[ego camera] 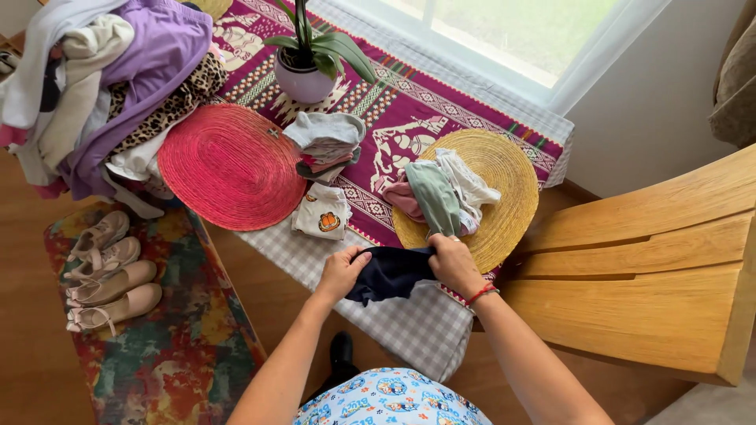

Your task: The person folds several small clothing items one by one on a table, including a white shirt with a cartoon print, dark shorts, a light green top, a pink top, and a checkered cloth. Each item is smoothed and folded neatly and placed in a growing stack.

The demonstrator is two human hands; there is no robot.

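A small dark navy garment (391,274) is held over the near edge of the table, bunched between both hands. My left hand (341,271) grips its left end and my right hand (453,262) grips its right end. Just beyond my right hand, a loose heap of pink, green and white small clothes (437,193) lies on a yellow woven placemat (512,169). A folded stack of grey and pink garments (325,142) and a small white piece with an orange cartoon print (321,212) sit further left.
A red woven placemat (228,165) lies left of the stack, and a big pile of unfolded clothes (102,86) behind it. A potted plant (307,63) stands at the back. A wooden chair (654,267) is at right. Several shoes (106,271) rest on a colourful rug.
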